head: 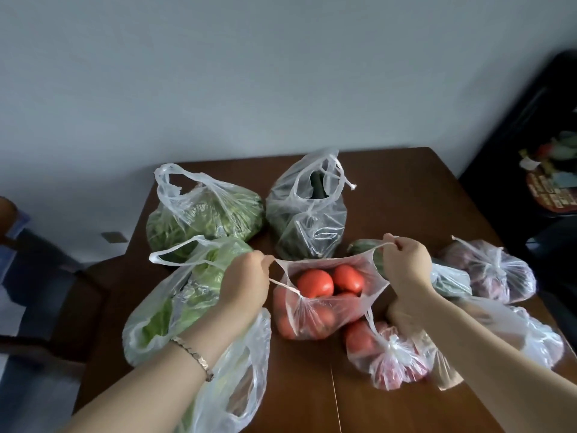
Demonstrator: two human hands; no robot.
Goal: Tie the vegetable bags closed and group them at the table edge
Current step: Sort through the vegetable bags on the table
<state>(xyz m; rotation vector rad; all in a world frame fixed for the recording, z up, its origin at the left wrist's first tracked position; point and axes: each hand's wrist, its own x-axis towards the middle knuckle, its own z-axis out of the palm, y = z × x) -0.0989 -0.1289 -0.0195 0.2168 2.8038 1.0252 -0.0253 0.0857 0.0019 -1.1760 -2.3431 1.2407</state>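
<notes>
Two hands are working one bag right now. The left hand is pinching one handle loop of the open tomato bag, with thumb and curled fingers closing on the twisted plastic. The right hand is pinching the opposite loop and holding it a touch higher. Between them the mouth is gaping wide, red tomatoes are showing inside, and the handles are not yet tied. The bag is sitting on the brown table, about mid-surface.

Directly behind the tomato bag, a cucumber bag is standing upright with its handles hanging loose. Behind and to the left, a bag of leafy greens is lying with its handles open. Just left of the tomato bag, a lettuce bag is lying on its side, its loops flopping free above the left hand.

On the near right, just beside the tomato bag, a knotted bag of tomatoes is resting. Farther right, beyond the right hand, a knotted bag of purplish produce is sitting near the table's right edge.

A thin clear bag is lying under the left forearm on the near left; I cannot tell its contents. A bracelet is circling the left wrist.
</notes>
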